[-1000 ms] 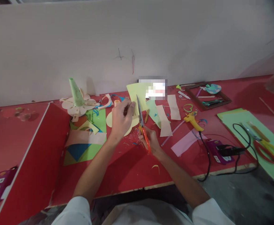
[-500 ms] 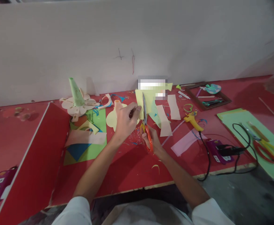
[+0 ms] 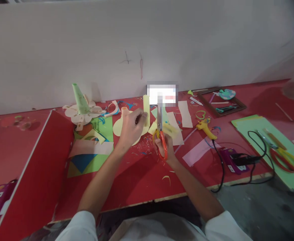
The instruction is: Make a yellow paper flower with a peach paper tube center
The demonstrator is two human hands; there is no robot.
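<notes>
My left hand (image 3: 131,129) pinches a narrow strip of yellow paper (image 3: 146,105), which stands upright above the fingers. In my right hand (image 3: 169,149) is a pair of scissors (image 3: 163,142) with orange and yellow handles, blades pointing away from me and looking closed. A blurred piece of yellow paper (image 3: 171,130) lies or falls just beyond the right hand. Under the left hand sits a pale yellow flower-shaped paper (image 3: 118,127) with a peach paper tube (image 3: 124,110). Pale peach paper strips (image 3: 186,115) lie to the right of the scissors.
A green paper cone (image 3: 80,98) on a petalled base stands back left, near a red upright divider (image 3: 36,174). Rightward are a yellow glue gun (image 3: 205,129), a purple socket box (image 3: 228,160) with black cables, a brown frame (image 3: 222,114) and green sheets (image 3: 252,127) bearing another pair of scissors (image 3: 285,160).
The yellow paper has come apart: a narrow strip stays in my left hand, and the wider piece has dropped to the right. The scissors have moved slightly right, away from the strip.
</notes>
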